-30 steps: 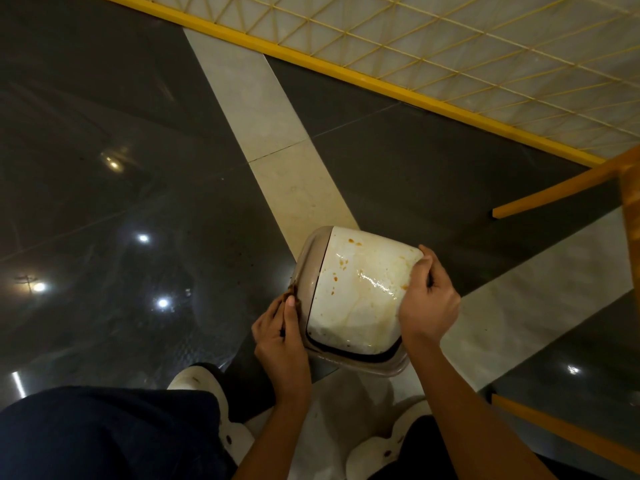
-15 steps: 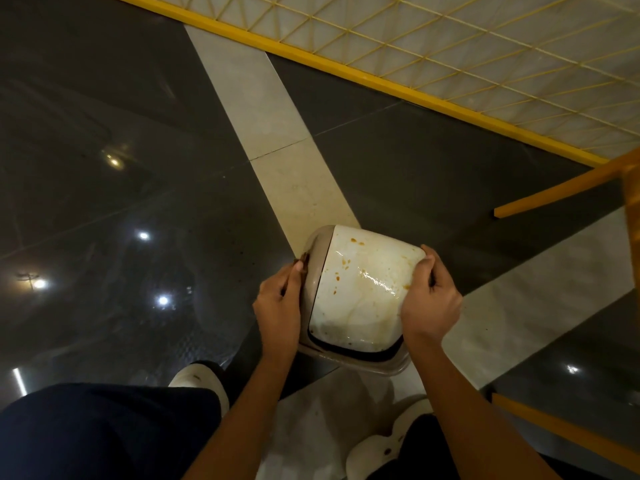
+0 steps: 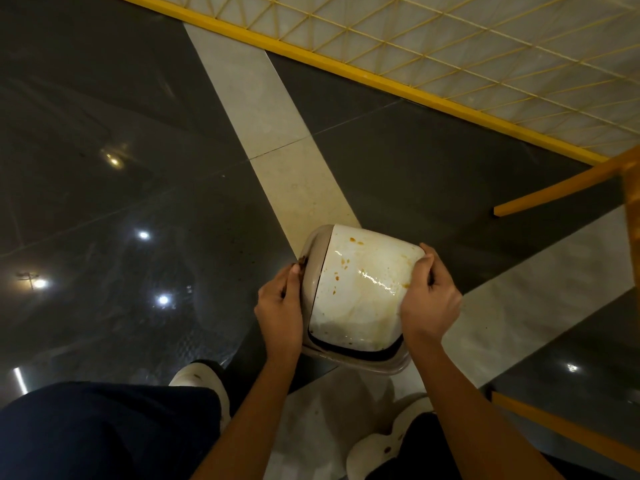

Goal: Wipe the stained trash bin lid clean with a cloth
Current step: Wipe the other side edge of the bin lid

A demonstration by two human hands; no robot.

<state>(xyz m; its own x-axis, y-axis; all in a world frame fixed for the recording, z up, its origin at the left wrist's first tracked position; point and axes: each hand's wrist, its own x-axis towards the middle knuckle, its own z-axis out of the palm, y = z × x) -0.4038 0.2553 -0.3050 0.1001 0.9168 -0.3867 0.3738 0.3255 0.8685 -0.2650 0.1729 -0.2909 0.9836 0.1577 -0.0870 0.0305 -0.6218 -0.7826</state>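
Fingers (image 3: pixel 426 263) on opposite lid (image 3: pixel 363 282) edges, open floor (image 3: pixel 138 188) at left

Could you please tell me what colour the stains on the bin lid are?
Orange-brown, on the white plastic trash bin lid; head view.

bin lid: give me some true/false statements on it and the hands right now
1. The left hand and right hand both grip the lid by its sides. True.
2. A cloth lies on the lid. False: no cloth is in view.
3. The lid bears orange-brown stains. True.
4. The person is barefoot. False: white shoes show below the lid.
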